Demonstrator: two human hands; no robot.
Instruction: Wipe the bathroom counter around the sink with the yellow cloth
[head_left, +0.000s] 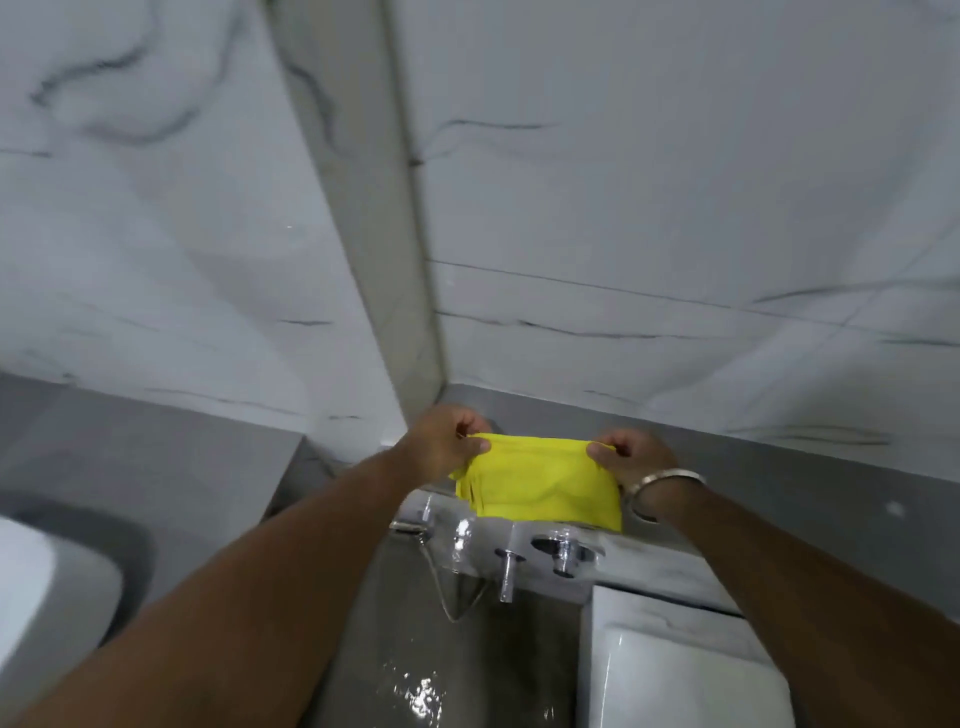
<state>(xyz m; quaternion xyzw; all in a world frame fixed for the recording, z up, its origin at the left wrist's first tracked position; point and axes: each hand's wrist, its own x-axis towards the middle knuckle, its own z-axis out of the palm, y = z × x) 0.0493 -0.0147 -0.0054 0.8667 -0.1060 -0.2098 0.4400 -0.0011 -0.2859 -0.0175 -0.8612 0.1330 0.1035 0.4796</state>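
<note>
Item: yellow cloth (540, 486), pinched taut between my left hand (447, 447) and right hand (631, 457); wiping seemingly unstarted (view blurred).

Dim, flat light is spread over the soft, blurred wall tiles (675, 182); glare is caught on the chrome taps (563, 556), and edges are bent.

Chrome taps (563, 555) crowd the ledge in the lower centre of the frame; the marble wall (675, 182) closes it off behind, and open floor (156, 467) lies at left.
</note>
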